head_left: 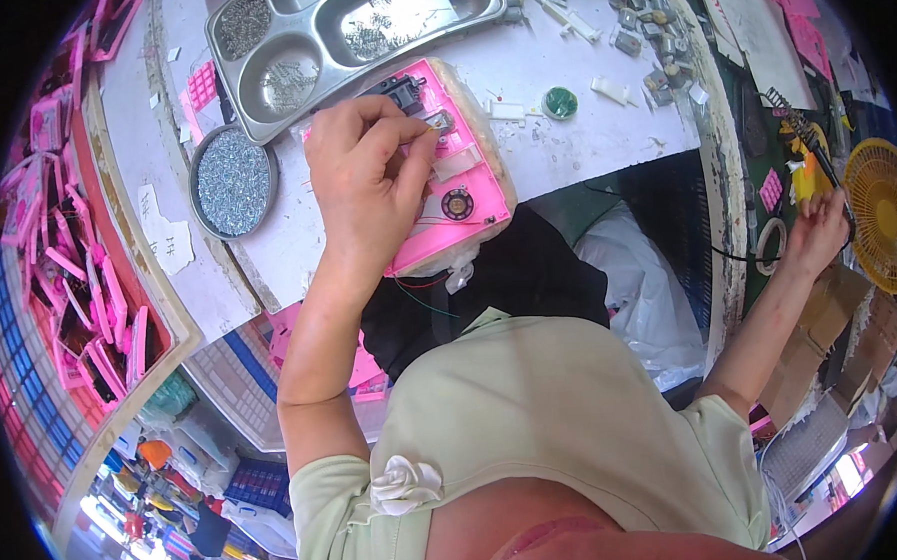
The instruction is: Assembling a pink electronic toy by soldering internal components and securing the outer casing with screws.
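Note:
A pink plastic housing (422, 249) lies on a wrapped pad at the table's near edge. My left hand (369, 168) reaches over it, thumb and forefinger pinched on a small silver metal part (442, 122). Beside that part sit a black mechanism (400, 92), a whitish rectangular piece (458, 165) and a round speaker (457, 204). Thin red and green wires hang from the housing's near edge. Far to the right, my right hand (817, 232) is closed around a soldering iron (819, 156), whose front end is by a coiled-wire holder (776, 98).
A metal compartment tray (334, 70) with small springs and hardware stands at the back. Left of the housing is a round dish of small metal pins (232, 181). Small grey motors (648, 36) and a green round container (559, 103) lie right; a yellow basket (878, 211) stands beyond my right hand.

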Demonstrator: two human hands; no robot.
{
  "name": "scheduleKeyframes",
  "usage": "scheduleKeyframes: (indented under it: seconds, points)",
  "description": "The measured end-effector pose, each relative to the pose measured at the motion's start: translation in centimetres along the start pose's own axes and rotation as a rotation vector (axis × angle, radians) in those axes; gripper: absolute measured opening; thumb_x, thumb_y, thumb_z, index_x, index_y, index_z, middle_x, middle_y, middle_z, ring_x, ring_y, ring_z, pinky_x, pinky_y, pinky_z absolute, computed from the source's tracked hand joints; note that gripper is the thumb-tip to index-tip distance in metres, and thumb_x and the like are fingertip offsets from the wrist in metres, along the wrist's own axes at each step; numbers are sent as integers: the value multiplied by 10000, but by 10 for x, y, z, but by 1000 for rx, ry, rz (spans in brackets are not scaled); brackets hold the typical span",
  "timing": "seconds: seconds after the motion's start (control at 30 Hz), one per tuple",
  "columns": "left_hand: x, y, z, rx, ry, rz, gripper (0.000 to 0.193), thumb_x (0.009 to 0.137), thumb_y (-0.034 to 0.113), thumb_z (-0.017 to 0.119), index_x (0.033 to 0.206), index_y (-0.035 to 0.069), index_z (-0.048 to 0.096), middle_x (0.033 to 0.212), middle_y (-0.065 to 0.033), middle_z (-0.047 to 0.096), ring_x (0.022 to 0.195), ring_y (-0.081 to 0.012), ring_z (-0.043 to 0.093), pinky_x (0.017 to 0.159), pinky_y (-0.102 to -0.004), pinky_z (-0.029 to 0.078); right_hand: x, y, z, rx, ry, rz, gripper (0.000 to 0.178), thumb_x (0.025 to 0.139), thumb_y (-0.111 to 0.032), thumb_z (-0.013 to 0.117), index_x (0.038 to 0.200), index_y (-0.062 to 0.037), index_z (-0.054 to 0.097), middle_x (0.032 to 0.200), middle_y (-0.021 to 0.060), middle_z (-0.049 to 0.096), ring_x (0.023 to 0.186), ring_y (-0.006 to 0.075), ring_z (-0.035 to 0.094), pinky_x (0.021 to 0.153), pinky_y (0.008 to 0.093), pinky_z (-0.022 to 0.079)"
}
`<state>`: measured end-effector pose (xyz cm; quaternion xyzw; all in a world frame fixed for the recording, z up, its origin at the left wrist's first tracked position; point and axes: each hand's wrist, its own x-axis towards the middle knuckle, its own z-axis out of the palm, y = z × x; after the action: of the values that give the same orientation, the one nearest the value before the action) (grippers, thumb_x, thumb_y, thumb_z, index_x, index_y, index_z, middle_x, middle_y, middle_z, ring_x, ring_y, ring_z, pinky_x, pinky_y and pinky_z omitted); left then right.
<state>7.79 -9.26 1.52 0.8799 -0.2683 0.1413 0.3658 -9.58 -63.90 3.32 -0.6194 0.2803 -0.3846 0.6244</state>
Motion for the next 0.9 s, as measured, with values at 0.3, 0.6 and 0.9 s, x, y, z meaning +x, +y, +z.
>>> scheduleKeyframes:
  seconds: [0.3,0.6,0.9]
  points:
    - [-3,-4,12,85,32,-13,138,724,132,840,818,104,744,1004,-49,615,958,-275,532,839,-405,379,27,-25,-152,463,-278,40,297,948,-179,591,1127,57,622,769,65,539,828,203,592,651,289,444]
    - [-5,-6,17,118,29,8,145,714,135,840,798,139,722,996,-24,598,955,-267,519,828,-407,351,-165,28,178,191,-684,190,370,863,-113,800,1127,-1,566,979,152,666,775,171,631,634,278,515]
    - [-7,-8,15,125,37,2,164,704,139,846,802,146,714,989,-16,600,947,-260,527,829,-404,347,-192,38,237,84,-1030,-146,267,868,-15,777,1109,11,663,900,91,649,760,143,598,641,249,445]
